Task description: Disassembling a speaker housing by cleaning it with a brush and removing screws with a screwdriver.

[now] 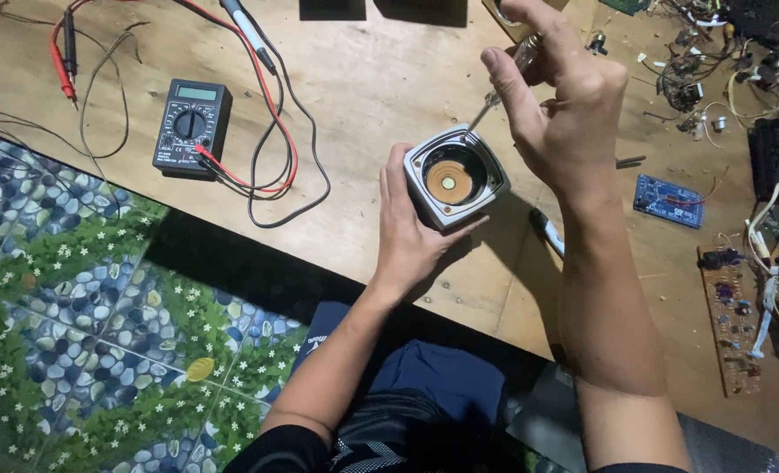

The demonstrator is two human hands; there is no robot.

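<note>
Copper coil (448, 182) (inside grey housing (433, 208))

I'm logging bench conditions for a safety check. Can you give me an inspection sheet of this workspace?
Surface: bare plywood board, scuffed.
Job's things: square grey speaker housing with copper-coloured cone; clear-handled screwdriver tipped at its corner.
Clutter: black multimeter, blue circuit board, brown circuit board, loose parts at right.
Hands: left hand cradles housing; right hand grips screwdriver.
Cables: red and black probe leads tangled.
Surroundings: pebble-patterned floor.
</note>
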